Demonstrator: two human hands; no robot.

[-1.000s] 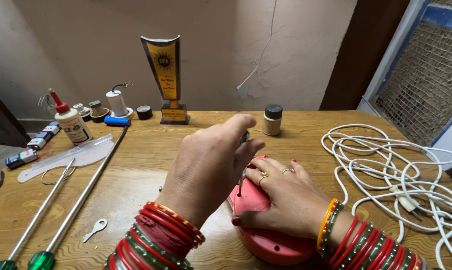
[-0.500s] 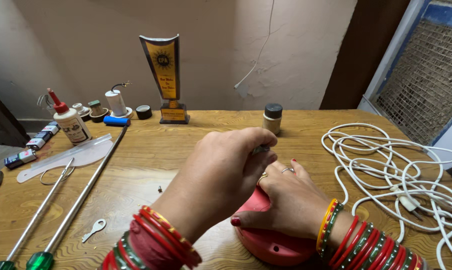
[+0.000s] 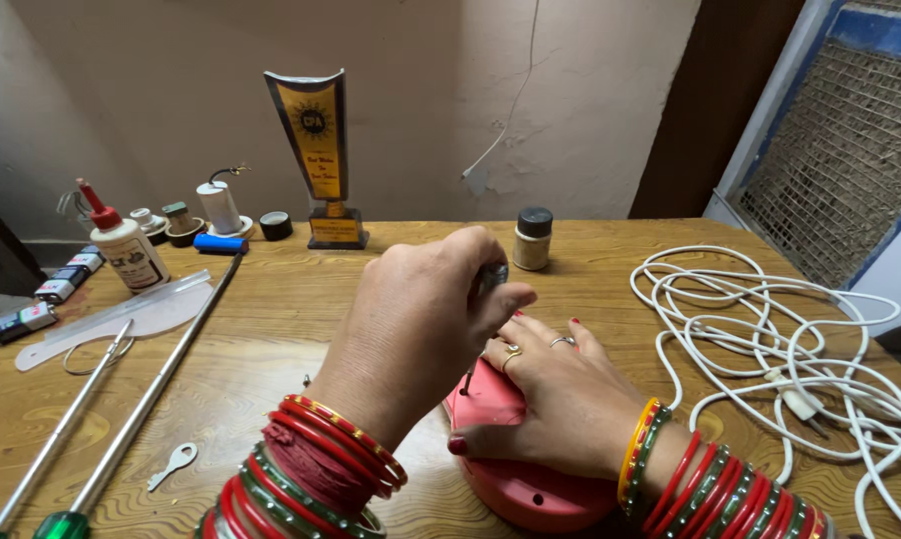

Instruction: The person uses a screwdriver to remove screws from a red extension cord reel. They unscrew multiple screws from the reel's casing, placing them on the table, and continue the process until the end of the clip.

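Head view: left fingers (image 3: 485, 284) close around a screwdriver (image 3: 490, 277), its tip standing on the red case (image 3: 530, 489). Right hand (image 3: 560, 399) lies flat on this case, fingers spread, at the bench (image 3: 271, 339) front edge, white cable (image 3: 770, 339) near.

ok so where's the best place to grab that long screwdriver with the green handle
Probably by the green handle, which lies at the near table edge and is thicker than the thin steel shaft running away toward the blue cylinder. Come from above on the left side, since the left hand is closer; a second rod lies close alongside.
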